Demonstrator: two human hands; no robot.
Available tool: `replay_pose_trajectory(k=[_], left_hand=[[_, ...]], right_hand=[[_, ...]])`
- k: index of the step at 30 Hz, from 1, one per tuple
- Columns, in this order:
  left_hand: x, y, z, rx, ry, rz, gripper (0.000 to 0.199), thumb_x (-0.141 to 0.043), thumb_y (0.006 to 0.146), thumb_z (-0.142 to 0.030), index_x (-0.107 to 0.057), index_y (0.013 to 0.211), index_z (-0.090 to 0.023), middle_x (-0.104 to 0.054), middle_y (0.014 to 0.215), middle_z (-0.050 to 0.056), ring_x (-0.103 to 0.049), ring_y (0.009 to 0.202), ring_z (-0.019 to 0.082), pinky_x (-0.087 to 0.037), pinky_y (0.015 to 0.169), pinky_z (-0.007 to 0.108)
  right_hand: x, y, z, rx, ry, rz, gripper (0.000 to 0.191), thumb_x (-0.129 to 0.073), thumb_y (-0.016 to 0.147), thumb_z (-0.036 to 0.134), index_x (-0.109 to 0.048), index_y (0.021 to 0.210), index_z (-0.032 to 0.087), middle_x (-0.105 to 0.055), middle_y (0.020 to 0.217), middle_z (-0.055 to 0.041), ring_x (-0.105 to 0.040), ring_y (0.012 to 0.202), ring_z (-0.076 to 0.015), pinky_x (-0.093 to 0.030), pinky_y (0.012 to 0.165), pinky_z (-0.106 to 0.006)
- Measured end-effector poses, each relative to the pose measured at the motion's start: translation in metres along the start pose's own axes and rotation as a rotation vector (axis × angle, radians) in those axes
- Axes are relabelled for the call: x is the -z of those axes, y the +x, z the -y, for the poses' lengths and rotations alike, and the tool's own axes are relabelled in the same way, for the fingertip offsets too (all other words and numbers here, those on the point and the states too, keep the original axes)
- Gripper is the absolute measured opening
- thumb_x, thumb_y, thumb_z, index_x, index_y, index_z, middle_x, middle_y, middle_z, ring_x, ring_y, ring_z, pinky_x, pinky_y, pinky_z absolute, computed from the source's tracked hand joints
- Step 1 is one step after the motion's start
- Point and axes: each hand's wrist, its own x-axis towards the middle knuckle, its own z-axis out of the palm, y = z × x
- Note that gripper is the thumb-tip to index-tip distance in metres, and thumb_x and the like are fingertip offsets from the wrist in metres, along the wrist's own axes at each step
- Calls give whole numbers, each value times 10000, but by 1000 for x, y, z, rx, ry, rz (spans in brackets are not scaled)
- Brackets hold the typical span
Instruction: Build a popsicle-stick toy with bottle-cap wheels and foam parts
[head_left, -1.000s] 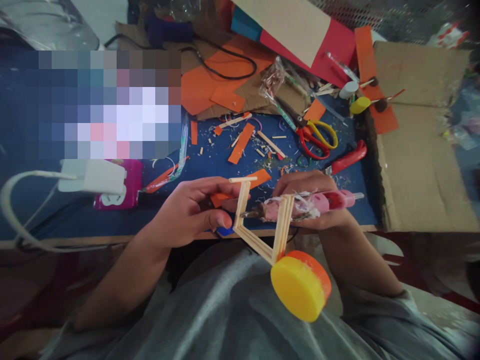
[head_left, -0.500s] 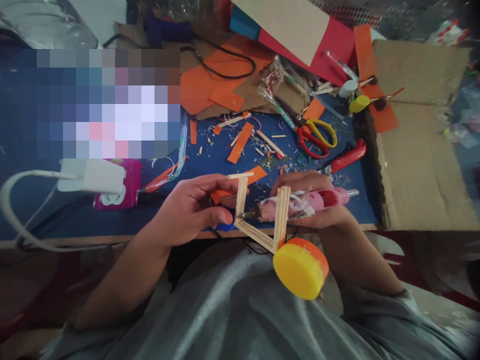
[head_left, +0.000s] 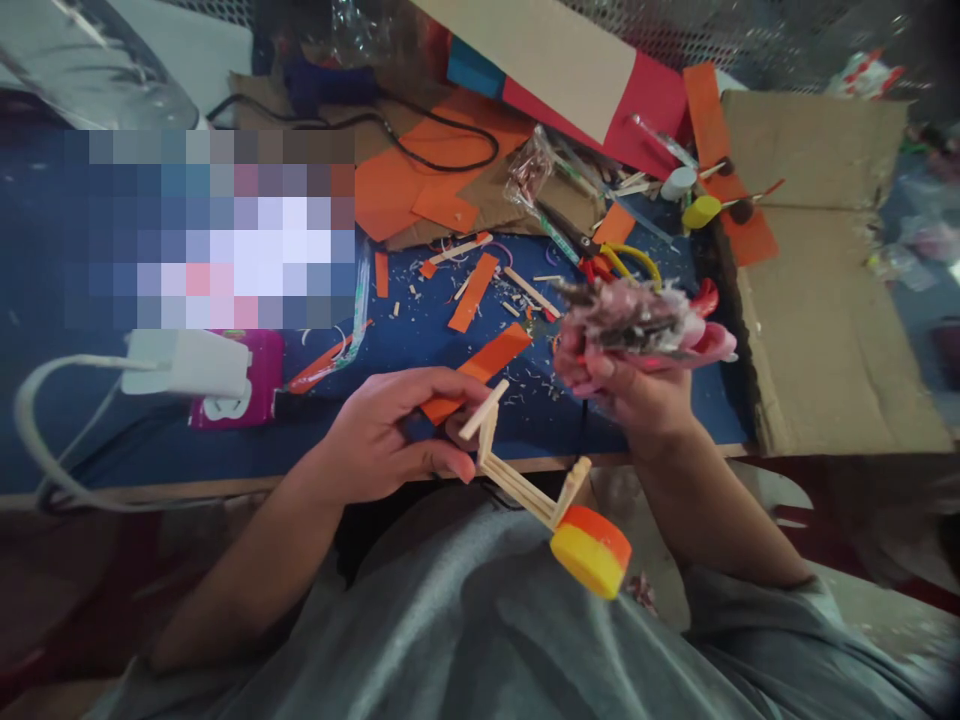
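My left hand (head_left: 397, 435) is closed on the upper left end of a wooden stick frame (head_left: 519, 487), just above my lap. A round orange and yellow piece (head_left: 592, 552) is fixed at the frame's lower right end. A short stick lies across the frame's top near my fingers. To the right, my right hand (head_left: 630, 390) is wrapped round a pink glue gun (head_left: 649, 325), lifted over the table edge and apart from the frame. Its nozzle points left, and its body is coated in stringy, dirty residue.
Scissors (head_left: 630, 262) and orange paper strips (head_left: 472, 292) lie among scraps on the blue table (head_left: 420, 345). Cardboard (head_left: 832, 330) covers the right side. A white adapter (head_left: 187, 362) sits in a magenta socket box (head_left: 266, 365) at left. Part of the view is pixelated.
My right hand has drawn the glue gun up and right, away from the frame's corner. The stick frame has tilted in my left hand, and its round piece shows more of its orange side.
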Motion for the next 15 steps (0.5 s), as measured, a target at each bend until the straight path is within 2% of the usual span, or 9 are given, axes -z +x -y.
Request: replay_pose_trajectory(k=[2,4,7,9,12,15], left_hand=[[0,2,1,-98,144,37,468,-982,822,-394,-843,1244,-245,-812,926,56,-723,768,158,-547,701,231],[1,3,2,-177,248,71,418,-927,891,-395,-836,1273,-254,-825,950,70,-748,842,176,-552,759,240],[2,5,2,-226,304,85,391,-857,957,-414,-819,1315,-261,-836,946,80,-754,853,195,-561,812,272],[2,6,1,-217,322,93,391,-849,961,-421,-817,1316,-262,-836,936,80,-756,845,204,-566,817,285],[2,8,0,-229,321,125,413,-863,946,-444,-819,1306,-246,-830,911,74,-752,814,193,-570,802,271],[1,8,2,-232,294,134,445,-926,891,-386,-816,1293,-230,-825,913,60,-741,786,167,-575,794,244]], right_hand=[[-5,2,1,-101,87,-126,408,-821,900,655,-767,977,259,-735,827,-2,-659,644,-148,-583,573,-299],[-10,7,5,-139,152,-193,395,-892,850,605,-762,895,235,-731,802,0,-642,617,-125,-574,567,-278],[-15,12,12,-201,215,-188,437,-963,776,570,-700,793,221,-713,731,17,-623,569,-106,-558,538,-259],[-18,13,14,-259,241,-195,467,-1002,726,532,-659,804,225,-738,756,28,-624,538,-99,-529,488,-250],[-24,12,15,-347,253,-194,534,-1046,642,479,-627,856,226,-792,880,21,-617,497,-83,-482,421,-238],[-30,12,19,-346,259,-182,559,-1065,594,437,-608,835,224,-752,830,44,-599,481,-75,-455,397,-227]])
